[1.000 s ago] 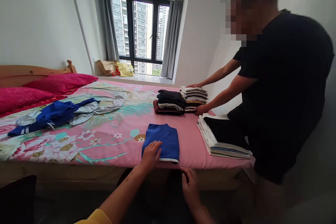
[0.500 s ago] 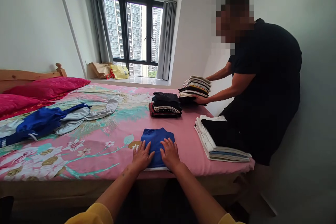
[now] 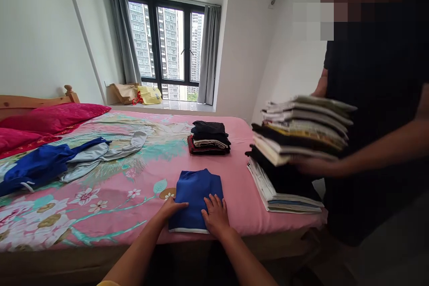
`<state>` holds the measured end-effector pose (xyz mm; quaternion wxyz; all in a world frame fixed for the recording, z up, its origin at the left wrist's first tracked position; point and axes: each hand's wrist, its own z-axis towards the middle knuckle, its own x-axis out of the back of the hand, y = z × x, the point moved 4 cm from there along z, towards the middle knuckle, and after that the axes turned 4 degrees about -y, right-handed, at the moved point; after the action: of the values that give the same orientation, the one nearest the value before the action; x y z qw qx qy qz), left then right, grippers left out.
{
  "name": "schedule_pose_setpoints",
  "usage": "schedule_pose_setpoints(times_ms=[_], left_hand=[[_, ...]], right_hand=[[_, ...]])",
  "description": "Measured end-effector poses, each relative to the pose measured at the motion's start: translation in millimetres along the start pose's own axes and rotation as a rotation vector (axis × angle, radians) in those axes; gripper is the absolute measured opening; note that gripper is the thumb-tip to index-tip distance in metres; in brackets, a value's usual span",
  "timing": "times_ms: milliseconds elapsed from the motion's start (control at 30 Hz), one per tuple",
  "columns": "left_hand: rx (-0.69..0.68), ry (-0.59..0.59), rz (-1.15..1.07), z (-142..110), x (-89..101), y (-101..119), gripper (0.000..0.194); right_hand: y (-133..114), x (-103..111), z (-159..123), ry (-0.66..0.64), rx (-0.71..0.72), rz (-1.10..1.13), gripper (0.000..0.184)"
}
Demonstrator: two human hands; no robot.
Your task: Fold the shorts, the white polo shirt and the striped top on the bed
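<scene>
Folded blue garment (image 3: pixel 196 201), near bed edge. Left hand (image 3: pixel 171 209): half-open, thumb over left side. Right hand (image 3: pixel 216 215): spread flat on top.

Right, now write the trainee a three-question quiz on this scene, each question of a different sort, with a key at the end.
1. True or false: the left hand and the right hand both touch the folded blue cloth.
2. What colour are the pillows?
(a) grey
(b) deep pink
(c) yellow
3. Put these in order, from nearest the camera to farthest: window, folded blue cloth, dark pile.

Key: 1. true; 2. b; 3. folded blue cloth, dark pile, window
</scene>
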<state>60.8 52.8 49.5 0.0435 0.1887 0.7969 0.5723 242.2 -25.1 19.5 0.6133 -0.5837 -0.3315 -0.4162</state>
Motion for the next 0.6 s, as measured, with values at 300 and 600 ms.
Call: schedule_pose_setpoints(times_ms=[300, 600], left_hand=[[0.074, -0.263, -0.244, -5, -8.6, -1, 0.038], [0.245, -0.183, -0.439, 1, -0.5, -10, 0.038]], right_hand=[[33, 16, -5, 0.230, -0.273, 0.653, 0.058], [47, 11, -17, -0.166, -0.600, 1.198, 0.038]])
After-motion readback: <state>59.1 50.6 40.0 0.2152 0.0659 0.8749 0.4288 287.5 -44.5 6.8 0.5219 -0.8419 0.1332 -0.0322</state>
